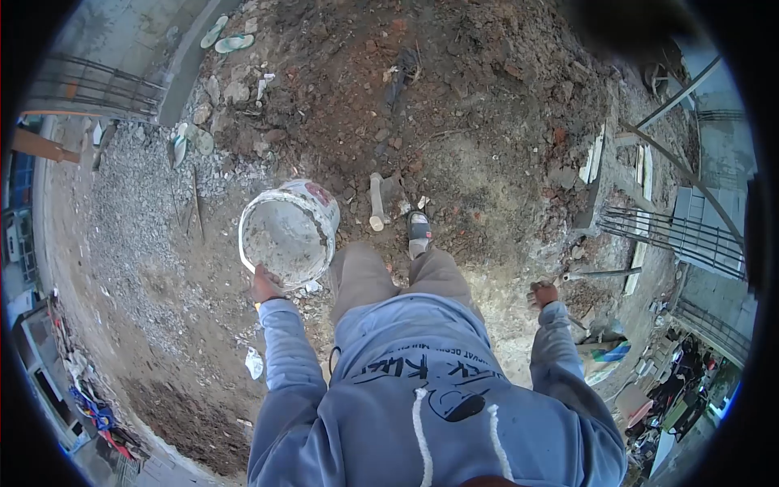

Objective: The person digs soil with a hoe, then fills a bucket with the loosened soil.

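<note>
A white, dirt-stained bucket [286, 238] hangs beside my left leg, its open mouth toward me and its inside coated with dried residue. My left hand [266, 286] is closed on its rim or handle at the near edge. My right hand [543, 294] is out to the right of my body with its fingers curled in; whether anything small is inside it cannot be made out. On the ground just ahead of my legs lies a pale wooden piece [376, 201], close to my sandalled foot [419, 230].
Rough soil and rubble [349, 97] stretch ahead, with gravel [134, 191] at the left. Sandals [234, 43] lie near a concrete edge. Steel bars [673, 235] and a pole [602, 274] stick out at the right. Piled debris [682, 381] is at the lower right.
</note>
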Demonstrator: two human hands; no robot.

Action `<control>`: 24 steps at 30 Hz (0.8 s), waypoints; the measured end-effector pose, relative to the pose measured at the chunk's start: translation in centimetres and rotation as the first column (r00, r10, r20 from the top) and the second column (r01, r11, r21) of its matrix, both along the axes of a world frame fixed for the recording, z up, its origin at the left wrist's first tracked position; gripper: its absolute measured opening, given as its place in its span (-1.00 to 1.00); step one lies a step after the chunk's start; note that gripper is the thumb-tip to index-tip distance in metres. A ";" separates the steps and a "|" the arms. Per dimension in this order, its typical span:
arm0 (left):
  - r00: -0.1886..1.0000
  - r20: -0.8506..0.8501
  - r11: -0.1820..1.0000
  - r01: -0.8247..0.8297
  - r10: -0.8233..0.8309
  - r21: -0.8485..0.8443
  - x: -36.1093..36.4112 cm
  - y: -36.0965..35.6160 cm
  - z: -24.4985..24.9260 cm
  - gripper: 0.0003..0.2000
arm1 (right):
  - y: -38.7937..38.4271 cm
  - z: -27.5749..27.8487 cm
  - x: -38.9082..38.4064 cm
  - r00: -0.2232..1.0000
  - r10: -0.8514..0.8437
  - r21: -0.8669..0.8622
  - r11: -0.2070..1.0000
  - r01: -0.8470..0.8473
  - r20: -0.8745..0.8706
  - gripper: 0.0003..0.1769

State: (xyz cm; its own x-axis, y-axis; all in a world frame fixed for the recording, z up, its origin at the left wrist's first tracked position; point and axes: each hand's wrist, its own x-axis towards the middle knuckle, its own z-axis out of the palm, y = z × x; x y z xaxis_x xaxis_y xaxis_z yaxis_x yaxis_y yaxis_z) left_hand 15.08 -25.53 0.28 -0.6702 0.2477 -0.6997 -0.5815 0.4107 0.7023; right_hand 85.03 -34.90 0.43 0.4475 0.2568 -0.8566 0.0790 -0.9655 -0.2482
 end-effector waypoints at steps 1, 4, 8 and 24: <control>0.995 -0.067 0.996 -0.072 0.069 -0.049 1.3 0.2 0.3 -0.75 | 3.4 0.9 3.0 0.989 0.109 0.123 0.985 -0.120 0.098 -0.80; 0.989 -0.031 0.988 -0.148 0.147 -0.050 2.6 -0.4 -0.1 -0.75 | 14.4 4.9 7.8 0.446 0.637 -0.064 0.614 -0.787 0.628 -0.66; 0.962 -0.123 0.958 -0.258 0.243 -0.125 2.8 0.2 -2.3 -0.75 | 21.5 6.3 7.2 0.627 0.554 0.022 0.740 -0.673 0.548 -0.75; 0.625 0.282 0.216 0.600 -0.728 -0.770 -1.0 -20.2 -36.2 -0.58 | 36.5 -0.8 -7.6 0.034 0.947 -0.195 0.100 -0.976 0.319 -0.52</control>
